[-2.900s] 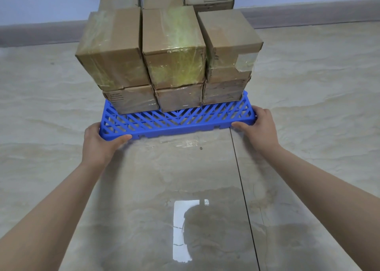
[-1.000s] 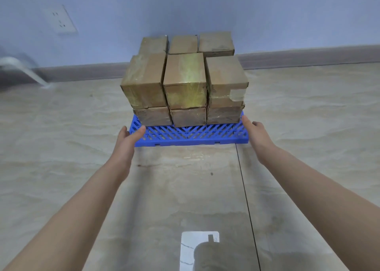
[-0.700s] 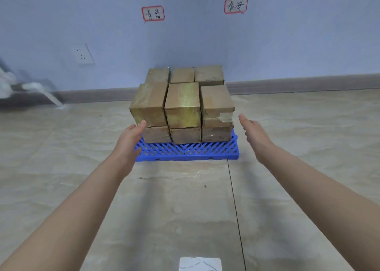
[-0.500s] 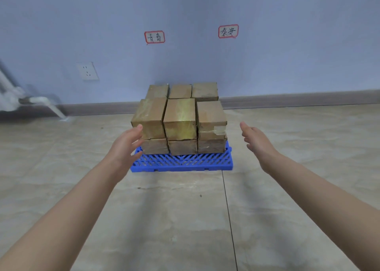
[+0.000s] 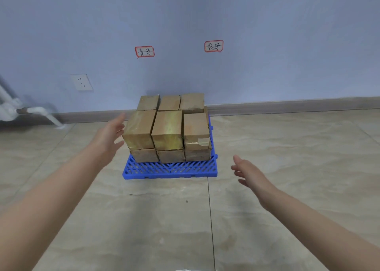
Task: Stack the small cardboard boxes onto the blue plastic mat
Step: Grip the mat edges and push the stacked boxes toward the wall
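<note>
Your hands have let go of the blue plastic mat (image 5: 170, 171), whose front corners they held moments ago, and you have drawn back, so the stack now sits farther off on the tiled floor (image 5: 185, 229), close to the wall (image 5: 267, 65). Your left hand (image 5: 111, 136) is raised beside the upper left box, fingers straight and loosely spread, holding nothing; contact cannot be told. Your right hand (image 5: 249, 175) hangs lower, apart from the mat, fingers relaxed and empty. The cardboard boxes (image 5: 167, 130) stand two tiers high, three across, so the stacking looks finished. The mat's front edge runs left to right, parallel to the skirting; the front top boxes lie lengthwise toward the wall.
</note>
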